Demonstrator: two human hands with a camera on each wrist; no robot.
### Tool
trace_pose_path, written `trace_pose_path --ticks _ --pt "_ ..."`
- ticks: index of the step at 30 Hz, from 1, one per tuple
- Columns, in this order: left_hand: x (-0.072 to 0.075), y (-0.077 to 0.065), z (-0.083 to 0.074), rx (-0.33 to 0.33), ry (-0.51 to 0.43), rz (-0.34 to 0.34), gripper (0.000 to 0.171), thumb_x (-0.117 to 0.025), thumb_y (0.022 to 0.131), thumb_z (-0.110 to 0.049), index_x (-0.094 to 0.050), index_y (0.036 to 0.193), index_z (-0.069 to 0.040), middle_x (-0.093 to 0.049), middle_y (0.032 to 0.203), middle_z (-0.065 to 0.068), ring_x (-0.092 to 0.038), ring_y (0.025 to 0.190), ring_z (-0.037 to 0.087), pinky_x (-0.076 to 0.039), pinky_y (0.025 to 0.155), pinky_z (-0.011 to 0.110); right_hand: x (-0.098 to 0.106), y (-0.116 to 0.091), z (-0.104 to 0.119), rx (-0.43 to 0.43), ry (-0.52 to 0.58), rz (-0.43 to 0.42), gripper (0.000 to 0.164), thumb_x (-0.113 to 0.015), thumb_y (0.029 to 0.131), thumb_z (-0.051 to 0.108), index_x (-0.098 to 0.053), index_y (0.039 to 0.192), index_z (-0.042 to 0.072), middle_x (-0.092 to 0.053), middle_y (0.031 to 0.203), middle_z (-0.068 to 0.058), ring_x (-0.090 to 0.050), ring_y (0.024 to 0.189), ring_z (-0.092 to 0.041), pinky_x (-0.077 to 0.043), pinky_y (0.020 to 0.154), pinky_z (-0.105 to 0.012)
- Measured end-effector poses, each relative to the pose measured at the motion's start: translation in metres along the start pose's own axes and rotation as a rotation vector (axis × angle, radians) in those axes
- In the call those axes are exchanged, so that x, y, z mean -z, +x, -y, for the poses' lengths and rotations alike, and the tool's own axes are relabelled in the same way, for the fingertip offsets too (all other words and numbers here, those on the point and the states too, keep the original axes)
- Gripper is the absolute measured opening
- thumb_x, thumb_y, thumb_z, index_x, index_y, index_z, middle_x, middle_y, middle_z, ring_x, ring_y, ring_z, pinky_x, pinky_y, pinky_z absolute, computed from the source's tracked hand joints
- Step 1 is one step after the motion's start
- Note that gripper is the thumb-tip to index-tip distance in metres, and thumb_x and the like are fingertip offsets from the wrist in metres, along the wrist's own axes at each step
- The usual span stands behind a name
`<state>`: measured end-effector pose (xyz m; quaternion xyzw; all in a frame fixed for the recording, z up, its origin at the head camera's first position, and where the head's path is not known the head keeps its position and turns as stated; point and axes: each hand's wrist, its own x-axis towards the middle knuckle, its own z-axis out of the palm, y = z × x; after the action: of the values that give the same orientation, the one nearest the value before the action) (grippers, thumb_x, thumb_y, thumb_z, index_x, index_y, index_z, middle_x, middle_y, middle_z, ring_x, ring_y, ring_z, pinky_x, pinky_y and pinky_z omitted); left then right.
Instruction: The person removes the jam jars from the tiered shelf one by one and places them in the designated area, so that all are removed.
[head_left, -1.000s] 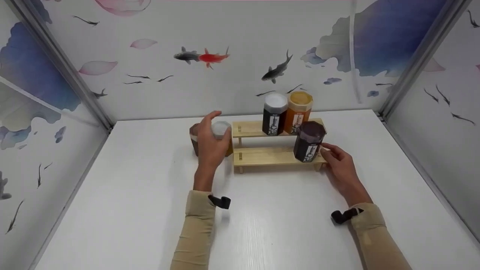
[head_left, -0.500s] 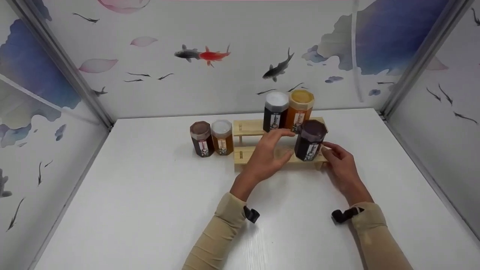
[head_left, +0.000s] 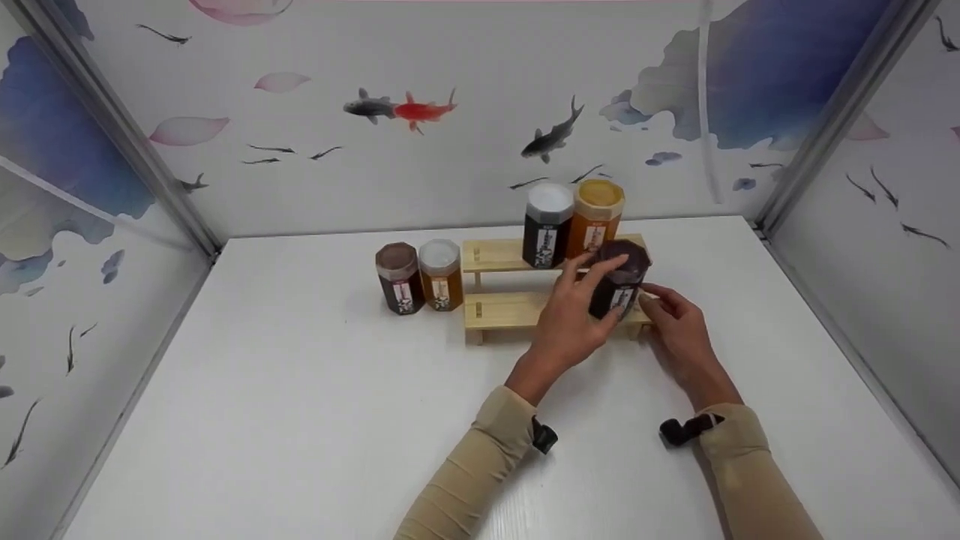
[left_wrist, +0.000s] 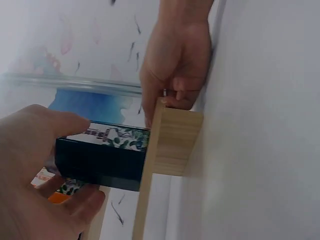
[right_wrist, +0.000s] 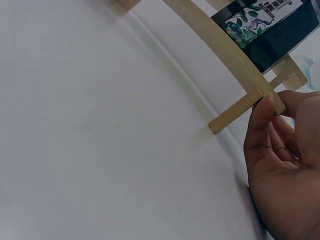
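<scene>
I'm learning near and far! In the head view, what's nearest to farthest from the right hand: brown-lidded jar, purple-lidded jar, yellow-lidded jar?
1. Purple-lidded jar, lower shelf.
2. Yellow-lidded jar, upper shelf.
3. Brown-lidded jar, far left, on the table.

- 2 plain tan sleeves [head_left: 480, 457] are ending in cuffs [head_left: 506, 412], the left sleeve creasing in folds.
- 2 small black wrist cameras [head_left: 545, 437] are sitting beside the cuffs, a black strap [head_left: 703, 424] showing at right.

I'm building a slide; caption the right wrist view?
A right hand pinches one end of a wooden rack bearing a dark jar.
</scene>
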<state>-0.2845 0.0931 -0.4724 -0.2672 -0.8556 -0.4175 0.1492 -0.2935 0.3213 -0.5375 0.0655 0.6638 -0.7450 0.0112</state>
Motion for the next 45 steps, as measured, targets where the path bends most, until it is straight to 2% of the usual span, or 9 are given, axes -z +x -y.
trace_pose_path --ticks 3,6,14,17,23,29,36,41,45 --pt "-0.009 -0.004 0.001 0.013 0.030 -0.065 0.071 -0.084 0.097 -0.032 -0.047 0.157 -0.044 -0.045 0.165 0.005 -0.051 0.151 0.023 -0.055 0.114 0.040 0.000 0.001 0.000 -0.015 -0.014 -0.004 0.055 -0.072 0.105 0.039 -0.058 0.153 0.015 -0.059 0.111 0.000 -0.053 0.081 -0.010 -0.051 0.065 -0.021" --pt "-0.016 -0.007 0.000 0.004 0.051 -0.123 0.067 -0.084 0.097 -0.038 -0.050 0.154 -0.036 -0.048 0.163 0.008 -0.055 0.148 0.023 -0.056 0.114 0.038 0.001 0.002 -0.001 -0.032 -0.004 0.003 0.055 -0.071 0.106 0.038 -0.057 0.154 0.016 -0.059 0.111 0.000 -0.052 0.080 -0.010 -0.049 0.064 -0.022" --pt "-0.021 -0.011 -0.001 -0.049 0.066 -0.305 0.049 -0.084 0.095 -0.045 -0.062 0.133 -0.022 -0.060 0.151 0.010 -0.065 0.138 0.022 -0.058 0.110 0.033 0.002 0.002 -0.001 -0.051 -0.046 -0.015 0.055 -0.073 0.104 0.041 -0.059 0.153 0.019 -0.057 0.113 0.000 -0.052 0.086 -0.011 -0.048 0.067 -0.021" --pt "-0.020 -0.012 0.000 -0.073 0.043 -0.335 0.044 -0.083 0.096 -0.043 -0.064 0.129 -0.020 -0.061 0.150 0.012 -0.066 0.136 0.024 -0.058 0.109 0.033 0.001 0.002 0.000 -0.047 -0.047 -0.018 0.056 -0.074 0.103 0.042 -0.060 0.152 0.019 -0.057 0.113 -0.001 -0.054 0.087 -0.010 -0.048 0.068 -0.020" --pt "-0.013 -0.014 0.004 -0.114 0.038 -0.330 0.040 -0.082 0.097 -0.041 -0.065 0.126 -0.019 -0.063 0.148 0.011 -0.066 0.136 0.023 -0.057 0.111 0.031 -0.001 0.002 -0.001 -0.017 -0.024 -0.003 0.055 -0.074 0.104 0.038 -0.059 0.152 0.015 -0.062 0.110 -0.001 -0.058 0.083 -0.008 -0.051 0.066 -0.020" --pt "0.011 -0.009 0.003 -0.189 0.067 -0.355 0.041 -0.081 0.096 -0.041 -0.065 0.129 -0.023 -0.062 0.141 0.010 -0.065 0.131 0.023 -0.060 0.107 0.034 0.000 0.003 -0.002 -0.012 -0.046 -0.010 0.059 -0.073 0.105 0.040 -0.057 0.155 0.013 -0.062 0.113 -0.001 -0.062 0.089 -0.007 -0.053 0.071 -0.018" --pt "0.057 -0.001 0.008 -0.162 -0.023 -0.463 0.044 -0.085 0.093 -0.036 -0.065 0.128 -0.020 -0.060 0.130 0.009 -0.066 0.125 0.022 -0.063 0.101 0.036 -0.003 0.006 -0.001 -0.049 -0.104 -0.001 0.062 -0.070 0.105 0.047 -0.054 0.157 0.018 -0.057 0.125 -0.004 -0.061 0.113 -0.013 -0.056 0.086 -0.017" --pt "0.087 0.000 0.021 -0.127 -0.029 -0.531 0.043 -0.086 0.092 -0.035 -0.067 0.128 -0.019 -0.062 0.125 0.008 -0.065 0.120 0.019 -0.061 0.100 0.035 -0.003 0.006 -0.002 -0.061 -0.092 0.005 0.062 -0.070 0.105 0.046 -0.053 0.158 0.019 -0.055 0.130 -0.005 -0.059 0.122 -0.016 -0.056 0.092 -0.018" --pt "0.112 -0.005 0.039 -0.129 -0.040 -0.567 0.042 -0.086 0.092 -0.032 -0.069 0.127 -0.016 -0.063 0.124 0.007 -0.064 0.121 0.018 -0.060 0.102 0.034 0.000 0.005 -0.001 -0.067 -0.037 0.011 0.061 -0.069 0.107 0.042 -0.051 0.160 0.018 -0.054 0.133 -0.006 -0.058 0.127 -0.017 -0.057 0.097 -0.017"
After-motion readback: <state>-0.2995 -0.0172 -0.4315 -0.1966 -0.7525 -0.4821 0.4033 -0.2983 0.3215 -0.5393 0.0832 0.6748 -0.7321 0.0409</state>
